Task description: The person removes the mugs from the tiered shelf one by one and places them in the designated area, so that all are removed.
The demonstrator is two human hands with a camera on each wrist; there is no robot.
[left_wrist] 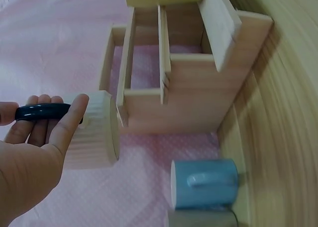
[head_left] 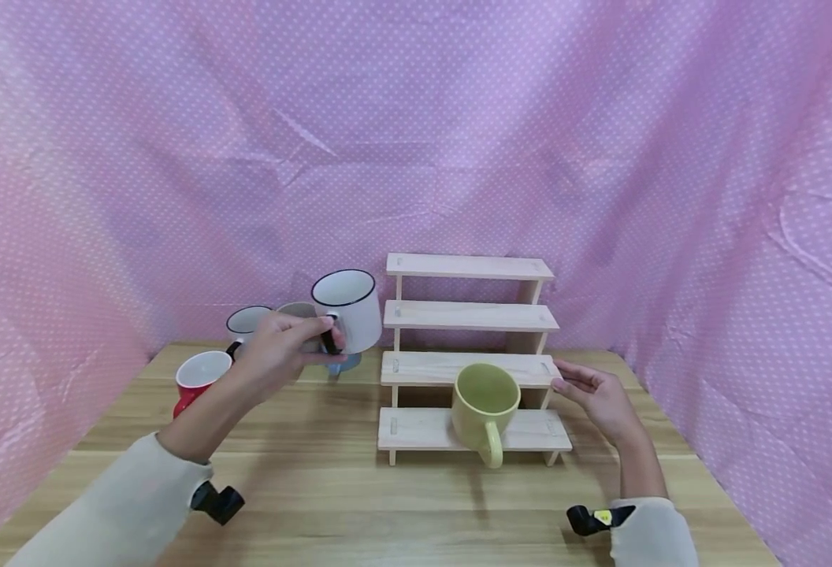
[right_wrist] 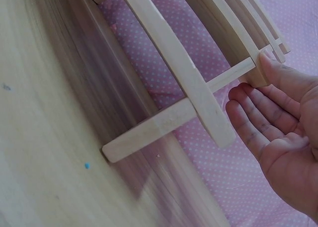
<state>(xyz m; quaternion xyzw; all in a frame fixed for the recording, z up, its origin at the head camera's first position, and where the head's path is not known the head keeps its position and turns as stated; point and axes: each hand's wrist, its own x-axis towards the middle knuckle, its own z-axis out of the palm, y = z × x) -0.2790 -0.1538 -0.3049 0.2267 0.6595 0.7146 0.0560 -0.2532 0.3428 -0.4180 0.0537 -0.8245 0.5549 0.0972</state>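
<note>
My left hand [head_left: 274, 354] grips the black handle [left_wrist: 42, 112] of a white mug with a dark rim [head_left: 359, 319]. The mug is raised upright, left of the stepped wooden shelf [head_left: 469, 313]. Seen from the left wrist, its ribbed white side [left_wrist: 92, 137] overlaps the shelf's near end. On the right, my right hand [head_left: 598, 398] pinches the end of the second board from the bottom, thumb [right_wrist: 285, 78] above and fingers curled below. A yellow-green mug [head_left: 485, 405] stands on the lowest board, handle towards me.
At the left of the wooden table [head_left: 331, 504] stand a red mug with a white inside [head_left: 199, 374], another white dark-rimmed mug [head_left: 247, 320], a grey mug [left_wrist: 201, 218] and a light blue mug [left_wrist: 206, 183]. A pink dotted cloth [head_left: 416, 157] hangs behind and at both sides.
</note>
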